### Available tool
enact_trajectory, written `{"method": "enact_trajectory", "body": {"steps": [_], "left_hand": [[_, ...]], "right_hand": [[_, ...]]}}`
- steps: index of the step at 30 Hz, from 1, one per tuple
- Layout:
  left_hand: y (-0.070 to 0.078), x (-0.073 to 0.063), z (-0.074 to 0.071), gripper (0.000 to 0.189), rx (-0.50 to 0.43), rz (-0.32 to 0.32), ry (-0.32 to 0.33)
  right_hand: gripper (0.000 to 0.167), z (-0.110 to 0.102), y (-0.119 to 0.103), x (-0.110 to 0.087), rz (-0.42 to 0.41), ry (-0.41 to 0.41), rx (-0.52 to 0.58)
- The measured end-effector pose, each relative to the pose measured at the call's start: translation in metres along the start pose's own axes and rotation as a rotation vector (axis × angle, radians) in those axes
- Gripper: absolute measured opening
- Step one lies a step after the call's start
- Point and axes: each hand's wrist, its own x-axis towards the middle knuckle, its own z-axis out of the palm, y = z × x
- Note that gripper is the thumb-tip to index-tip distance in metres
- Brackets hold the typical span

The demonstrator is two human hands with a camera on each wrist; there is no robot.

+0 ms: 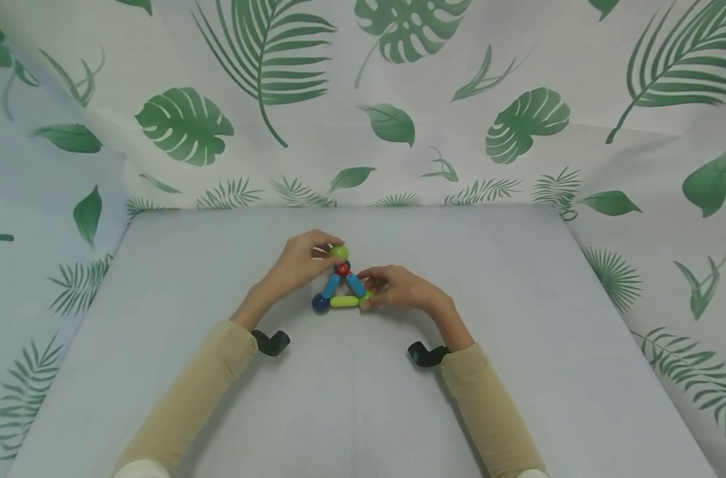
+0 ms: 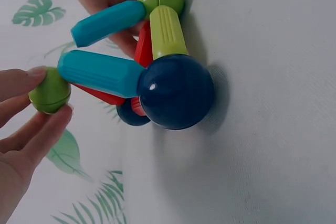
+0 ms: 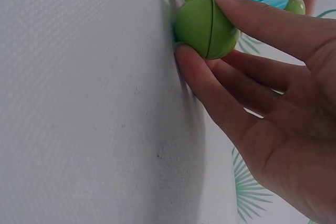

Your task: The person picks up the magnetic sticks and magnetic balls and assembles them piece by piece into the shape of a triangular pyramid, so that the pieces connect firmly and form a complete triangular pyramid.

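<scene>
My left hand (image 1: 303, 262) pinches a green ball (image 1: 339, 253) between thumb and fingers at the top of a small structure of balls and rods. One light-blue rod (image 2: 102, 72) runs from that ball down to a dark blue ball (image 2: 177, 92) on the table. A second light-blue rod (image 2: 107, 23) leans up from another green ball (image 3: 207, 27); its upper end stands apart from the top ball in the left wrist view. My right hand (image 1: 407, 289) pinches this lower green ball. A yellow-green rod (image 1: 345, 301) joins the two lower balls. Red rods (image 2: 100, 94) sit behind, partly hidden.
Another dark blue ball (image 2: 131, 115) lies at the structure's back. The pale table (image 1: 351, 398) meets a leaf-printed cloth (image 1: 315, 159) at its far edge and sides. Black wrist mounts (image 1: 271, 343) stick inward from both sleeves.
</scene>
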Motion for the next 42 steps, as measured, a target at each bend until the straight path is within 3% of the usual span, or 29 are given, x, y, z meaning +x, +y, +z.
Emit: {"method": "enact_trajectory", "body": {"steps": [15, 26, 35, 42], "left_hand": [[0.013, -0.018, 0.0, 0.029, 0.0, 0.135, -0.034], [0.01, -0.027, 0.005, 0.034, 0.008, 0.158, -0.027], [-0.005, -0.04, 0.009, 0.046, 0.002, 0.043, -0.016], [-0.025, -0.053, 0.016, 0.039, 0.09, -0.078, -0.071]], "right_hand": [[0.065, -0.002, -0.001, -0.001, -0.016, 0.013, 0.013], [0.064, -0.001, -0.001, 0.002, -0.02, 0.01, -0.003], [0.064, -0.001, -0.002, 0.002, -0.042, 0.013, -0.015], [0.063, 0.002, -0.001, 0.0, -0.024, 0.017, -0.004]]}}
